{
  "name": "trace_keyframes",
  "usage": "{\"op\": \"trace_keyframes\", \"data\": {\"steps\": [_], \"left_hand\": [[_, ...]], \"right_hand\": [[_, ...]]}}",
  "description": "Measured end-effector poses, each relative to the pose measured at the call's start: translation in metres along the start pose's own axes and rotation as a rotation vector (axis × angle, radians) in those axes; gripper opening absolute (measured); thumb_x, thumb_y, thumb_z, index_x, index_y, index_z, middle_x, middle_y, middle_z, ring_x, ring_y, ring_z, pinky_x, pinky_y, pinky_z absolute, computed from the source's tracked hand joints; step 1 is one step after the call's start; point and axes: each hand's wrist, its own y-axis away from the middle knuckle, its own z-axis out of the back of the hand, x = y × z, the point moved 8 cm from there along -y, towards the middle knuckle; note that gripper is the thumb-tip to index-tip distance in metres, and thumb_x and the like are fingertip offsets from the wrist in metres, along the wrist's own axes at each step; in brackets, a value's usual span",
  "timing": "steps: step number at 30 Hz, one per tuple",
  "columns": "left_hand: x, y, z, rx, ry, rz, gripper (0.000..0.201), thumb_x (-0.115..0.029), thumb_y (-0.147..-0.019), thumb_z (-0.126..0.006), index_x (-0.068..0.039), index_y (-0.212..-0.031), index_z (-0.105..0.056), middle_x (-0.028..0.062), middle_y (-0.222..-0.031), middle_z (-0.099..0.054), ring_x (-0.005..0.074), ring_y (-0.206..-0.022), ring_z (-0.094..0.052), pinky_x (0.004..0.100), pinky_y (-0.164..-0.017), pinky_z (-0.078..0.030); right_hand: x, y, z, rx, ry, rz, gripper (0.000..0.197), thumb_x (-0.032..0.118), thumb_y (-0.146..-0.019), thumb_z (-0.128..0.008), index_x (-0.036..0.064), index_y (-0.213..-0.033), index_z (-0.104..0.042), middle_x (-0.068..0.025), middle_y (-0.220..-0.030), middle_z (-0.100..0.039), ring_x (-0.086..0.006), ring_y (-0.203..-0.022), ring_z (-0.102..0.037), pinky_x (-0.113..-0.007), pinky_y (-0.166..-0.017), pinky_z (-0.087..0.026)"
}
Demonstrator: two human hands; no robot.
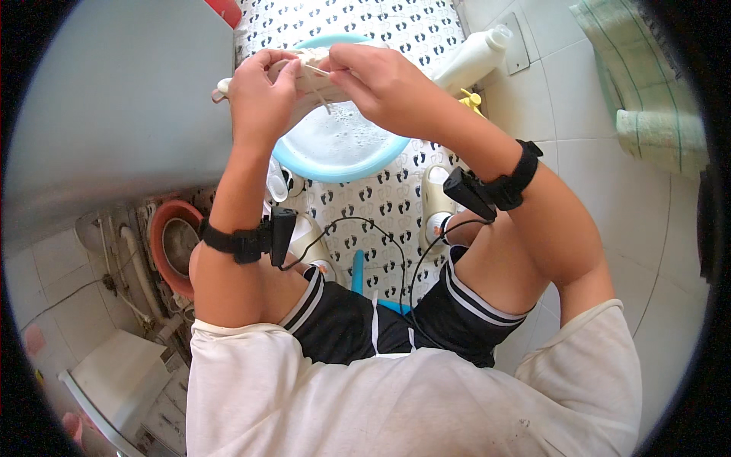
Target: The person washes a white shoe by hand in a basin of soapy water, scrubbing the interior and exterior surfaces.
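Footprint-patterned floor (365, 199), sudsy basin (343, 174). Left hand (263, 95) grips shoe (306, 85) above far-left rim, right hand (381, 80) pinches lace (317, 70); one end loose, rest apparently still on.

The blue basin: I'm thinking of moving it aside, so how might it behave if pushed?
The blue basin would probably feel heavy for its size, since it holds foamy water. That liquid would likely slosh if shoved quickly. Its broad, round shape suggests it may slide rather than tip.
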Motion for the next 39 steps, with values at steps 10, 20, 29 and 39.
{"op": "trace_keyframes", "data": {"steps": [10,20,29,39], "left_hand": [[0.027,-0.018,0.015,-0.082,-0.053,0.135,0.02,-0.011,-0.092,-0.067,0.004,-0.103,-0.07,0.0129,-0.094,-0.071,0.0161,-0.08,-0.069,0.026,-0.063,-0.058],[0.014,-0.01,-0.012,-0.005,0.24,0.221,0.019,-0.011,-0.092,-0.068,0.003,-0.105,-0.07,0.0114,-0.098,-0.07,0.0148,-0.079,-0.068,0.0259,-0.062,-0.06],[-0.009,0.0,-0.027,0.023,0.157,0.056,0.018,-0.012,-0.092,-0.068,0.003,-0.102,-0.07,0.009,-0.093,-0.07,0.0128,-0.082,-0.066,0.0258,-0.068,-0.056],[0.021,-0.009,-0.007,-0.097,0.193,0.241,0.02,-0.012,-0.093,-0.066,0.005,-0.104,-0.069,0.0107,-0.094,-0.07,0.0131,-0.079,-0.065,0.0265,-0.064,-0.056]], "right_hand": [[-0.01,0.002,0.012,0.179,-0.041,-0.211,0.021,0.019,-0.09,-0.058,-0.002,-0.086,-0.058,-0.023,-0.081,-0.062,-0.0408,-0.077,-0.062,-0.048,-0.071,-0.049],[-0.05,0.007,-0.003,0.12,0.237,-0.217,0.031,0.03,-0.086,-0.068,0.0034,-0.098,-0.059,-0.0158,-0.089,-0.068,-0.0356,-0.082,-0.066,-0.045,-0.073,-0.052],[-0.033,-0.003,-0.008,-0.017,0.446,-0.05,0.02,0.027,-0.089,-0.064,0.0094,-0.097,-0.061,-0.011,-0.087,-0.064,-0.0319,-0.082,-0.066,-0.048,-0.075,-0.049],[-0.011,0.006,-0.015,0.075,0.332,0.054,0.015,0.016,-0.088,-0.058,0.0059,-0.097,-0.063,-0.015,-0.096,-0.06,-0.0331,-0.086,-0.063,-0.047,-0.076,-0.05]]}}
